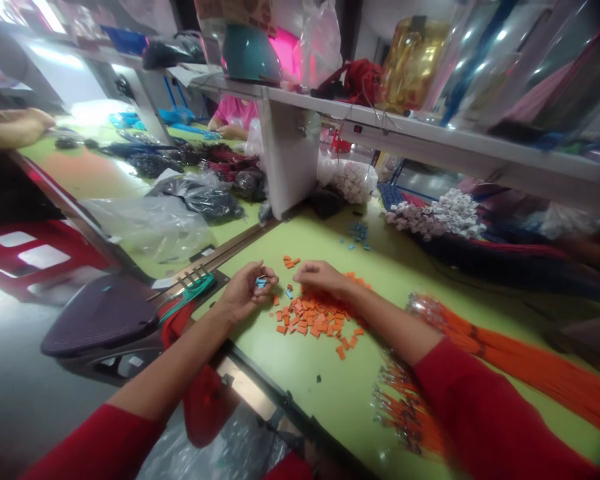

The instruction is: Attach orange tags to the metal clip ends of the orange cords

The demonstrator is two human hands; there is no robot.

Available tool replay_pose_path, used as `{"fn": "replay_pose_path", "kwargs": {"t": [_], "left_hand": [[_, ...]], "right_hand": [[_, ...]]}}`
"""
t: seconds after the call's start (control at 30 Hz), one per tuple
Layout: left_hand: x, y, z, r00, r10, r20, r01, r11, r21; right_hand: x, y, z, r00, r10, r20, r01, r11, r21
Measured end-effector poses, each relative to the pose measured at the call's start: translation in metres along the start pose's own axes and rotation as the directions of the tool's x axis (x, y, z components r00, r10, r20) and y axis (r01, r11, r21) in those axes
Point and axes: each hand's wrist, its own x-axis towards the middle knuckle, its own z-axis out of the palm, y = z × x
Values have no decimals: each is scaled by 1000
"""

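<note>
My left hand is curled, fingers closed round a few small blue plastic pieces at the near edge of the green table. My right hand lies palm down with fingers bent on a heap of small orange plastic pieces; whether it grips any is hidden. Both sleeves are red. A bundle of orange cords with clear tips lies to the right of my right forearm.
Scattered blue pieces and piles of white pieces lie farther back. A white shelf post stands behind. Plastic bags cover the left table. A dark stool stands at left. Another person in pink sits far back.
</note>
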Motion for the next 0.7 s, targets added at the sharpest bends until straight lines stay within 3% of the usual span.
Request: {"fn": "replay_pose_path", "kwargs": {"t": [0.2, 0.3, 0.37, 0.43, 0.6, 0.7], "left_hand": [[17, 4, 4, 993, -25, -117, 17, 997, -73], [37, 13, 16, 988, -49, -144, 39, 997, -72], [59, 16, 32, 986, -76, -148, 68, 996, -62], [88, 16, 54, 984, -99, -146, 94, 995, -41], [163, 5, 121, 989, -88, -117, 93, 995, 36], [190, -3, 153, 998, -39, -44, 42, 996, 73]], "right_hand": [[4, -22, 31, 997, 40, -69, -53, 980, -193], [2, -20, 24, 996, 57, -72, -71, 976, -205], [0, -6, 1, 990, 87, -109, -107, 975, -197], [0, 17, -33, 964, 142, -223, -188, 961, -203], [14, 79, -126, 803, 271, -530, -424, 886, -189], [26, 99, -152, 763, 271, -587, -448, 877, -176]]}}
